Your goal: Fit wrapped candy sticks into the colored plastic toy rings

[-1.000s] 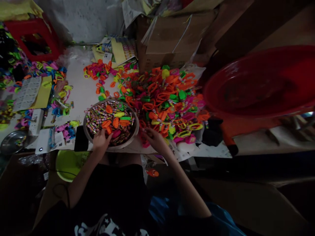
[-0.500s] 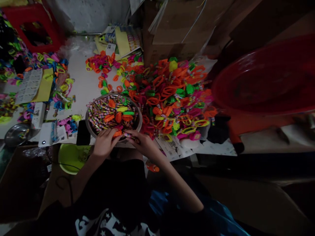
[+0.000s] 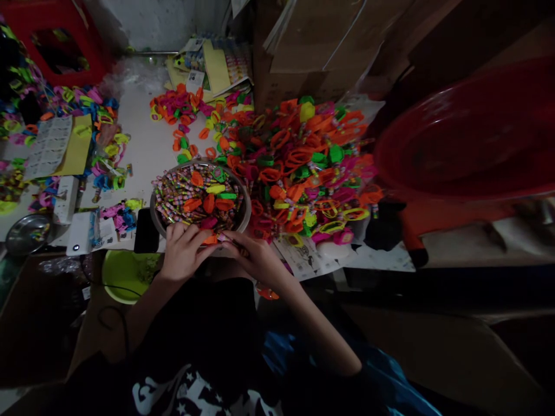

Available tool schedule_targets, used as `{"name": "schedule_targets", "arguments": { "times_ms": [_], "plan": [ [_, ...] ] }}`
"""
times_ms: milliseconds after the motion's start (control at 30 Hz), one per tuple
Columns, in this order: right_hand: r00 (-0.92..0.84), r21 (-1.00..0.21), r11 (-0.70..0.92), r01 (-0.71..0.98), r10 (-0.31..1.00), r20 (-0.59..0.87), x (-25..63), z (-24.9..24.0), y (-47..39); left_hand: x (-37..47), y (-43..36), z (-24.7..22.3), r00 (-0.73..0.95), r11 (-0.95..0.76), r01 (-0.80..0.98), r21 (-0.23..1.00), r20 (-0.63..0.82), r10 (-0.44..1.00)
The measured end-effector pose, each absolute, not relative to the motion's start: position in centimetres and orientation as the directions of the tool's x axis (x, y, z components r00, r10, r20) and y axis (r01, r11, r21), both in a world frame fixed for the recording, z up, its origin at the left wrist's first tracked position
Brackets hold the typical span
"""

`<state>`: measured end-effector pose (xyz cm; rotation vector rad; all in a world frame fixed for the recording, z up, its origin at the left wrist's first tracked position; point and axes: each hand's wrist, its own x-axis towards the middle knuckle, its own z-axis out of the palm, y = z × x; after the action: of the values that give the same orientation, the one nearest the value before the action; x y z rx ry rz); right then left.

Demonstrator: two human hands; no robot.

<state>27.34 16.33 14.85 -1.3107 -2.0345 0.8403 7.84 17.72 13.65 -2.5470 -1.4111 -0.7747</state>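
Observation:
At the near rim of a metal bowl, both hands meet with fingers pinched. My left hand is closed on an orange plastic toy watch, partly covered by the fingers. My right hand grips a small striped tube, its end against the orange toy watch. Whether the two are joined is too small to tell. Many striped tubes fill the bowl, with several orange, yellow and green toy watches on top. To the right of the bowl rises a large heap of colourful toy watches.
Left of the bowl lie a black phone and a white device. A small metal dish stands at the far left. Below the table edge is a green basin. A red tub and cardboard boxes stand to the right and behind.
My hands have drawn slightly closer together, and the tube's end now sits nearer the orange toy watch. The view has shifted a little. Both hands keep their grip.

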Motion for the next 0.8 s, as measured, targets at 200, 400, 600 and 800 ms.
{"name": "schedule_targets", "arguments": {
  "times_ms": [200, 400, 600, 800],
  "plan": [
    [-0.431, -0.562, 0.408, 0.719, 0.897, 0.1, 27.0, 15.3, 16.1, 7.6, 17.5, 13.9, 0.498, -0.586, 0.81, 0.026, 0.496, 0.711],
    [-0.557, -0.435, 0.481, 0.761, 0.829, -0.058, 27.5, 16.3, 16.5, 7.1, 17.7, 13.7, 0.611, -0.691, 0.722, 0.027, 0.444, 0.655],
    [-0.583, -0.36, 0.49, 0.794, 0.782, -0.221, 27.6, 17.3, 16.7, 7.1, 17.9, 12.7, 0.641, -0.738, 0.675, -0.019, 0.51, 0.573],
    [-0.601, -0.295, 0.524, 0.799, 0.712, -0.364, 27.1, 16.9, 16.5, 7.4, 18.1, 12.2, 0.746, -0.815, 0.579, -0.025, 0.42, 0.517]
  ]
}}
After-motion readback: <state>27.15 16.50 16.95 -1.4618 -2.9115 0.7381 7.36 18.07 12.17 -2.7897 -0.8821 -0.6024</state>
